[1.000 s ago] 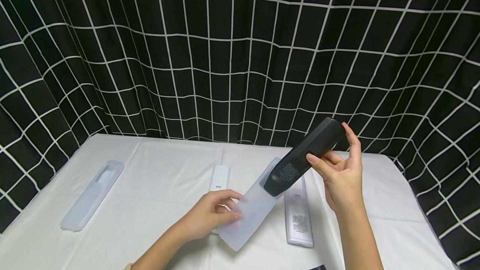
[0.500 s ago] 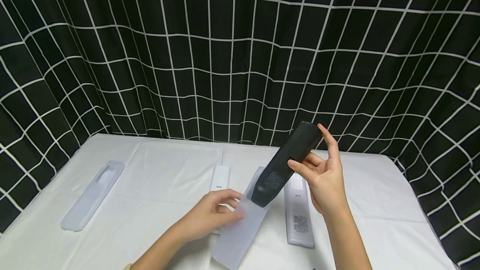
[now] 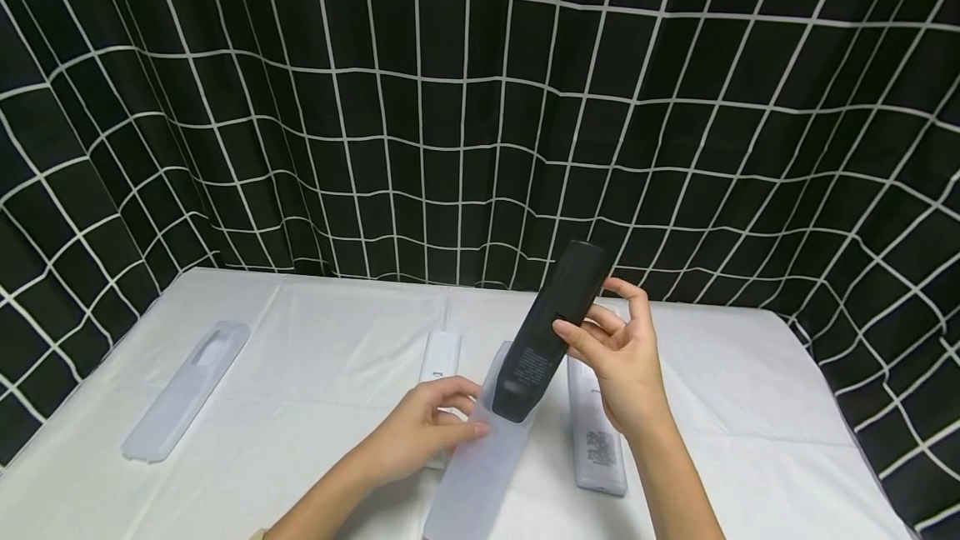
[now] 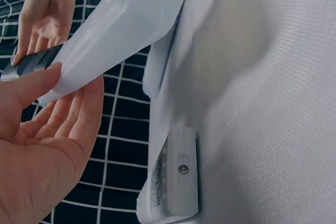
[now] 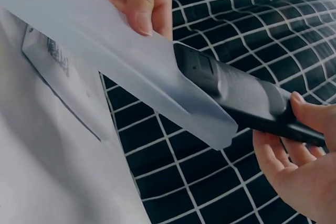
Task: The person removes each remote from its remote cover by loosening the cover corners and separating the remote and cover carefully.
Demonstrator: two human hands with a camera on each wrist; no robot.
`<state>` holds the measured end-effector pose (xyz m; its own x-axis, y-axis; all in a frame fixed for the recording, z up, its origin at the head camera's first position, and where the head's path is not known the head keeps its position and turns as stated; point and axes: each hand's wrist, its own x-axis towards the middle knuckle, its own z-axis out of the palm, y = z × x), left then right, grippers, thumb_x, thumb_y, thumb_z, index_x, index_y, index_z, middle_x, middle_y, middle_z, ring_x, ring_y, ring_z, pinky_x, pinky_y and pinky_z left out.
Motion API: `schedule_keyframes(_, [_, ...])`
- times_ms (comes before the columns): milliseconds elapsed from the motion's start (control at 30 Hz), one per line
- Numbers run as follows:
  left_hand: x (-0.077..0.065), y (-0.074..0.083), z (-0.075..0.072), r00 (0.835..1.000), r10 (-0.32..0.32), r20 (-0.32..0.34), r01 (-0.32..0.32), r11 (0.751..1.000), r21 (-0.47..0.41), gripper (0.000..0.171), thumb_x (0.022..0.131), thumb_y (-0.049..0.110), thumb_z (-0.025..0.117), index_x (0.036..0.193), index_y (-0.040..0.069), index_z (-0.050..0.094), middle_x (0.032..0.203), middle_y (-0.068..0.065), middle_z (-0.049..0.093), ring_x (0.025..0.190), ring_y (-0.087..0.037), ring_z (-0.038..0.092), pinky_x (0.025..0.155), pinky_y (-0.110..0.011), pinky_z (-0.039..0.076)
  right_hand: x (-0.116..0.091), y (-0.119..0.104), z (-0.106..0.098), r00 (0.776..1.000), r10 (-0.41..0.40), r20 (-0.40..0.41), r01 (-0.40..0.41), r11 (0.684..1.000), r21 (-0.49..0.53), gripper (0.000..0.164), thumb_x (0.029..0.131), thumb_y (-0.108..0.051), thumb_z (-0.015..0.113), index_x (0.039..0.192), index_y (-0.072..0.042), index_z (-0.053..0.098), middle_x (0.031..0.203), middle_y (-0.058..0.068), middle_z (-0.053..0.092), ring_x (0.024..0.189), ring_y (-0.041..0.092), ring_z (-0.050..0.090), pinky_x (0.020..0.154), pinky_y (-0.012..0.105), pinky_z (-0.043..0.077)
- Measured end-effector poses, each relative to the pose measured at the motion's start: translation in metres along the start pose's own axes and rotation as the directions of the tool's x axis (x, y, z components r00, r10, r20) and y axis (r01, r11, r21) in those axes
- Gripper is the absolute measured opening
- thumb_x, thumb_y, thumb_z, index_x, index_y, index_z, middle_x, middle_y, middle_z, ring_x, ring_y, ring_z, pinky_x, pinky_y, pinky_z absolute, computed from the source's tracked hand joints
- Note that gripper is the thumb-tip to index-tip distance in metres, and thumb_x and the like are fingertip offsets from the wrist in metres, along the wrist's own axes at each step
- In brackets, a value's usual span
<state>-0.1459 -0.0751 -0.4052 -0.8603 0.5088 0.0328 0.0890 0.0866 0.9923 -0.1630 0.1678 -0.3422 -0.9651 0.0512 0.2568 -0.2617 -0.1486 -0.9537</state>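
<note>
In the head view my left hand (image 3: 431,423) pinches a translucent silicone remote cover (image 3: 480,482) near its middle, thumb on one face and fingers beneath. The cover slants down toward me, its near end cut by the frame edge. My right hand (image 3: 622,361) grips a black remote control (image 3: 553,315), thumb on its printed side and fingers along the other edge. The remote's lower tip sits within the cover's upper opening. From the right wrist view, the remote (image 5: 241,90) has its end inside the cover's (image 5: 126,61) mouth, with most of its length outside.
On the white tablecloth (image 3: 315,373), a translucent cover (image 3: 186,394) lies at the left. A white remote (image 3: 441,352) lies behind my left hand, partly hidden. A pale remote with a QR code (image 3: 597,440) lies to the right. A black grid-patterned curtain (image 3: 465,107) surrounds the table.
My right hand has moved left and slightly down with the black remote, which now stands steeper. The cover has swung steeper too, its near end dropping lower, while my left hand stays nearly in place.
</note>
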Motion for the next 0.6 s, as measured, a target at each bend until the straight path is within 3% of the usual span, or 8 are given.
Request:
schedule_keyframes(100, [-0.0006, 0.0, 0.0003, 1.0, 0.012, -0.012, -0.012, 1.0, 0.007, 0.034, 0.095, 0.009, 0.074, 0.125, -0.005, 0.065, 0.1, -0.003, 0.07, 0.079, -0.01, 0.07, 0.07, -0.021, 0.056, -0.0011, 0.0013, 0.0031, 1.0, -0.001, 0.016, 0.001, 1.0, -0.018, 0.061, 0.095, 0.013, 0.067, 0.142, -0.015, 0.039, 0.105, -0.005, 0.075, 0.091, 0.012, 0.076, 0.084, 0.029, 0.064])
schedule_keyframes(333, [-0.0011, -0.0007, 0.0014, 0.999, 0.031, -0.044, -0.032, 0.999, -0.007, 0.037, 0.096, 0.008, 0.073, 0.128, -0.007, 0.062, 0.103, -0.007, 0.07, 0.083, -0.012, 0.073, 0.072, -0.021, 0.057, -0.0038, 0.003, 0.005, 0.996, 0.022, 0.083, -0.014, 0.995, -0.094, 0.08, 0.093, 0.012, 0.07, 0.158, -0.012, 0.03, 0.109, -0.005, 0.074, 0.095, 0.013, 0.076, 0.085, 0.029, 0.062])
schedule_keyframes(600, [-0.0007, 0.0, 0.0014, 0.999, 0.019, -0.047, -0.019, 1.0, -0.013, 0.037, 0.096, 0.009, 0.075, 0.127, -0.006, 0.064, 0.099, -0.004, 0.071, 0.083, -0.012, 0.073, 0.073, -0.022, 0.058, -0.0025, 0.0018, 0.0038, 1.0, -0.014, 0.027, 0.016, 0.997, -0.077, 0.077, 0.091, 0.016, 0.07, 0.154, -0.01, 0.034, 0.103, -0.008, 0.077, 0.091, 0.011, 0.077, 0.08, 0.028, 0.063])
